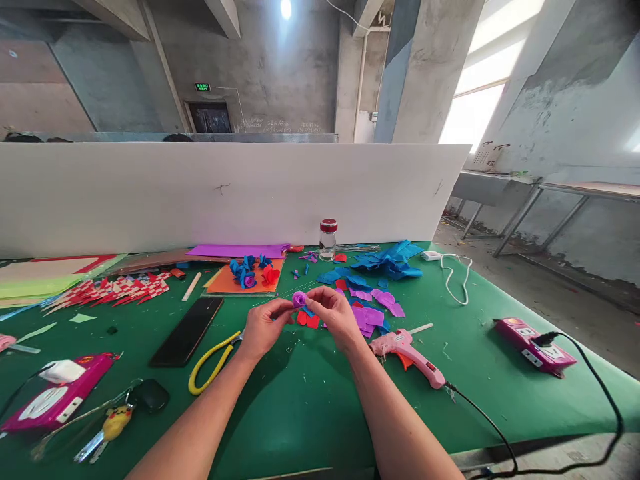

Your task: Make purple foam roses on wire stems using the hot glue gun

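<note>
A small purple paper flower (299, 299) is held up between both hands over the middle of the green table. My left hand (269, 325) pinches at its lower left, fingers closed near its base. From the right, my right hand (332, 313) has thumb and fingers pressed together at the flower's edge, with a bit of blue beside the fingertips. Red paper petals (308, 320) lie just beneath the hands. Purple petals (369, 319) are scattered right of my right hand. A pink glue gun (410, 353) rests beside my right forearm.
Yellow-handled pliers (213, 367) and a black phone (187, 332) lie left of my left hand. Finished flowers sit on orange paper (225, 280). Behind are a red-lidded jar (328, 239), blue paper (393, 261) and a white board (240, 193). A power strip (535, 347) is at right.
</note>
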`<state>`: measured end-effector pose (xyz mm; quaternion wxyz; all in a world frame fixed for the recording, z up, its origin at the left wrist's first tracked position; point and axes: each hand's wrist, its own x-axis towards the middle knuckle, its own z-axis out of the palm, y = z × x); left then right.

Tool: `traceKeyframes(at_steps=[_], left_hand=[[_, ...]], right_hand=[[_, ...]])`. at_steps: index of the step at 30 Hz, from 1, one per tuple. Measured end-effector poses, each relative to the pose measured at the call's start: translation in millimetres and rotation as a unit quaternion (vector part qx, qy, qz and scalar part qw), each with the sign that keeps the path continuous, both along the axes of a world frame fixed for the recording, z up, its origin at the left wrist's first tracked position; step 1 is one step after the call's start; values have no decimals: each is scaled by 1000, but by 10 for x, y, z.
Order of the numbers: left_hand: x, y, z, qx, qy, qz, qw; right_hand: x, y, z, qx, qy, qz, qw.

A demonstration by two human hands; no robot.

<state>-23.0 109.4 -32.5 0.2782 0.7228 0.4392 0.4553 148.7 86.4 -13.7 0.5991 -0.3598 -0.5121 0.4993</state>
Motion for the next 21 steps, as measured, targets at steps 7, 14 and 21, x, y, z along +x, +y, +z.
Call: traceKeyframes(at_steps=[7,14,21], left_hand=[[61,-2,22,-125,-161,-25,979],[58,-7,73,-241,-338,-31,909],[80,-31,68,-290,-382,-49,876]], right_hand=[[44,105,-99,1,98,-67,993],[-26,155,-209,-35,52,-90,994],[-219,112,-266,7,-29,-48,998]])
